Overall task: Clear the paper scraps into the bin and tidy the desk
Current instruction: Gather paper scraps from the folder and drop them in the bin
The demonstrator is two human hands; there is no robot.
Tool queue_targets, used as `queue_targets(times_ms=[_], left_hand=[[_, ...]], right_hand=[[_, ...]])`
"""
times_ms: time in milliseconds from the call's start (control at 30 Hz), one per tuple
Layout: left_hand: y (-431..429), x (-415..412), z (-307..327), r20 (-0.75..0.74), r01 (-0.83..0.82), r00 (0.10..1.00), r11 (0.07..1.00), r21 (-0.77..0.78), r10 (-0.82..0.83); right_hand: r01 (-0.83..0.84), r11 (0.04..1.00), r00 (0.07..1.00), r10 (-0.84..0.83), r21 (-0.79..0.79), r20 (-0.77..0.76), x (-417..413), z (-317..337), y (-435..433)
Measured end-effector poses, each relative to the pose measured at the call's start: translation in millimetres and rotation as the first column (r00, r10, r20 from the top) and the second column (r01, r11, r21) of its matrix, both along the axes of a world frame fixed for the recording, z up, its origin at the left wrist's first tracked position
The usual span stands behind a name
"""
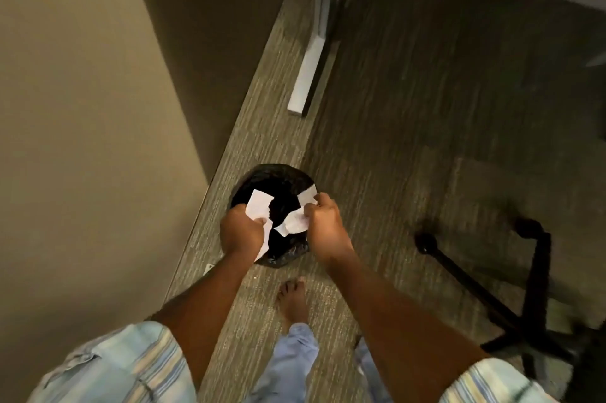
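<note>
Both hands, left hand (pixel 241 232) and right hand (pixel 324 222), fingers pinched shut on paper scraps (pixel 259 204) above the bin (pixel 282 173)

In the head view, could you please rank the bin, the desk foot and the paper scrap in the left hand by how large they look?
1. Bin, widest.
2. Desk foot, long but narrow; it lies farther from the camera, so its rank against the bin is unsure.
3. Paper scrap in the left hand, plainly smallest.

The left hand (pixel 241 229) and right hand (pixel 323 217) each grip white paper scraps (pixel 292 224). Directly beneath both grips sits the black-lined bin (pixel 278 178). A bare foot (pixel 292 301) stands just behind it.
</note>
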State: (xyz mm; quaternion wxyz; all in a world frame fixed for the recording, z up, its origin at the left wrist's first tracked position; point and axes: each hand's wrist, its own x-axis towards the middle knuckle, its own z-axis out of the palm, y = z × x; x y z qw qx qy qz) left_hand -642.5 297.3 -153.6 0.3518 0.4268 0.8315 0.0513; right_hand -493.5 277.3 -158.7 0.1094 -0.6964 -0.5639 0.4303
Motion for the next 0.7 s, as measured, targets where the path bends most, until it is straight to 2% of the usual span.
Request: queue_targets(times_ms=[133,200,400,500,600,700], left_hand=[[8.6,-15.9,-54.7,0.046,-0.019,0.999,0.994,-0.112,0.025],[10.9,-20.2,-74.9,0.066,-0.039,0.997,0.991,-0.128,0.048],[18.1,-23.7,-108.9,0.058,0.035,0.998,0.988,-0.149,-0.027],[23.4,-28.3,-117.8,0.084,0.038,0.996,0.990,-0.132,-0.027],[27.6,-34.0,-124.2,0.109,0.056,0.993,0.994,-0.099,-0.045],[27.9,-38.9,-130.0,0.128,0.098,0.988,0.990,-0.100,-0.085]], right_hand=[[-0.194,0.980,0.969,0.198,-0.039,0.150,-20.2,-45.9,13.3],[-0.229,0.971,0.955,0.238,-0.070,0.176,-27.6,-65.1,18.8],[-0.160,0.978,0.983,0.170,-0.131,0.065,-41.2,-104.8,22.9],[-0.234,0.957,0.965,0.250,-0.174,0.076,-45.7,-118.4,24.8],[-0.246,0.944,0.968,0.249,-0.221,-0.015,-50.0,-127.2,26.8],[-0.311,0.924,0.948,0.318,-0.223,-0.001,-53.5,-133.3,26.8]])
